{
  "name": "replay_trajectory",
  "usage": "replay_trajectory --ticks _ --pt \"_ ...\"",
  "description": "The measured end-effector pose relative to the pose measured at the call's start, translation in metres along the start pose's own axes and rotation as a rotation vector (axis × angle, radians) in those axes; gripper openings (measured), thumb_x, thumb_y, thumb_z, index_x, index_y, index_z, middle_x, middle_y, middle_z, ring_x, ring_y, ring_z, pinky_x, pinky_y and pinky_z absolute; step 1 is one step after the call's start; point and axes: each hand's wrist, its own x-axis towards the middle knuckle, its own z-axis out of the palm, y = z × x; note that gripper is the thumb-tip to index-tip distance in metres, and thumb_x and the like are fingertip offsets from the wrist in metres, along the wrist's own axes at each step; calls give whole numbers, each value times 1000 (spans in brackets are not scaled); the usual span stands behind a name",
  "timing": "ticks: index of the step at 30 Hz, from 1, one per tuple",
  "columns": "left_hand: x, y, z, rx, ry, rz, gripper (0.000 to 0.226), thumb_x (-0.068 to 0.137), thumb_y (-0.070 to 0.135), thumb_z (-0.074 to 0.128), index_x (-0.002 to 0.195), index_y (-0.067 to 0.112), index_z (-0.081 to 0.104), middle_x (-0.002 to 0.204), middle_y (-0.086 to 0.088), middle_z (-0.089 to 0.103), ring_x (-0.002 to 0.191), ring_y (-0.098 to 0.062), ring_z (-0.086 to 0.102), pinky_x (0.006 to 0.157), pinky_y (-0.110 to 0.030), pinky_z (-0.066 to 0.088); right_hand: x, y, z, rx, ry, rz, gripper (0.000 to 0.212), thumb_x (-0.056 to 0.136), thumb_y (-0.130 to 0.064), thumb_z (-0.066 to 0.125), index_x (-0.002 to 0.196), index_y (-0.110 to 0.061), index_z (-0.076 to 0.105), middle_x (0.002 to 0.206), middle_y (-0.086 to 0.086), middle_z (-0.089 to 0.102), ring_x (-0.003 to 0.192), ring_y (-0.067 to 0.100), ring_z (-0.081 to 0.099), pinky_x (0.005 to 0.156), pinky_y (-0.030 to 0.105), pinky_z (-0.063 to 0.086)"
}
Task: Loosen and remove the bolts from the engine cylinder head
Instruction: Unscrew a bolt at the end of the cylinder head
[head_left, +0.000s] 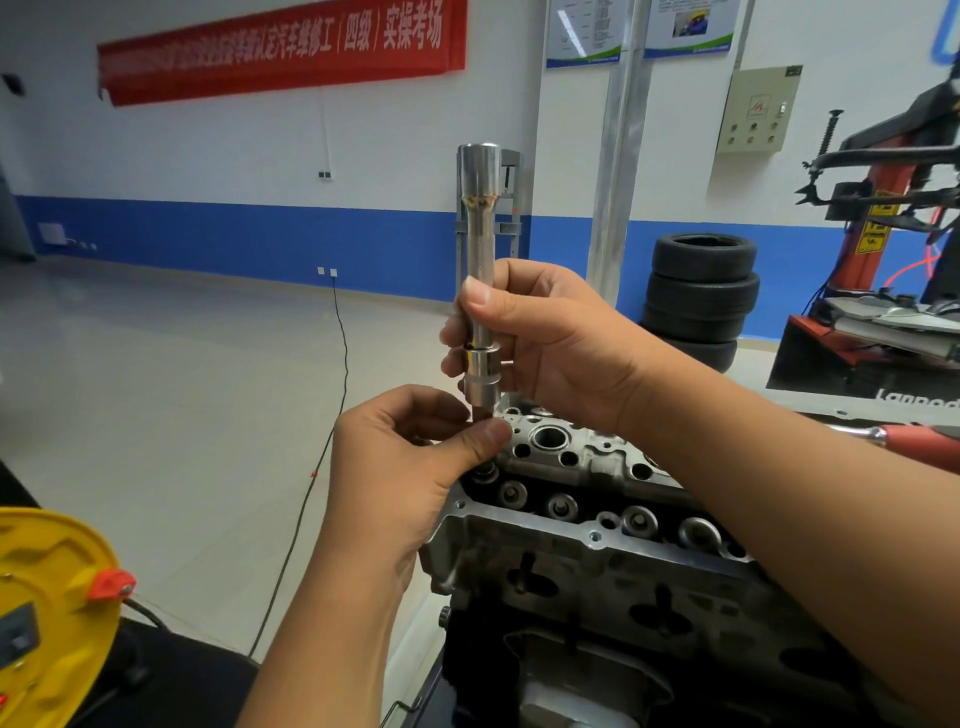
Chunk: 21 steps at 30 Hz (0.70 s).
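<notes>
Above the far-left corner of the cylinder head (587, 525), a chrome extension bar (479, 260) stands near vertical, long axis up-down, wide drive end at top, socket (482, 382) at the bottom pointing down at the head. Right hand (550, 343) closed round the bar's lower half, thumb up along the shaft, fingers wrapped behind. Left hand (410, 457) pinched shut just under the socket mouth, thumb and forefinger meeting on a dark stub there, probably a bolt (480, 415); too little of it shows to be sure, or to tell whether it's clear of its hole. Head sits on the engine block, long axis running from near-right to far-left, top face up, row of round bores and valve-spring seats open along it. Red-handled ratchet (904, 439) lies past the right forearm at the head's right edge, handle pointing right. Yellow cable reel (52, 613) at lower left, tyre stack (701, 296) against the far wall.
</notes>
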Motion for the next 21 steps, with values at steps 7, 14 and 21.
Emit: replay_trajectory --ticks 7,14,21 --pt "-4 3 0 33 -226 -68 15 84 45 68 91 49 80 95 11 81 96 -6 75 90 -39 53 1 -1 0 -4 -20 9 17 93 -26 67 90 -10 64 87 10 74 78 27 73 64 35 59" --pt "-4 3 6 36 -56 -22 17 70 28 89 81 34 78 76 6 78 74 -10 75 74 -32 55 -1 -1 1 -28 -45 44 18 93 -28 66 97 -11 70 90 8 74 83 28 73 75 38 59" --pt "-2 1 2 9 -160 -41 26 69 47 75 93 40 81 90 9 81 90 -9 76 90 -38 56 -1 -2 1 -37 -29 38 18 90 -27 69 92 -9 65 87 10 73 78 27 73 67 35 59"
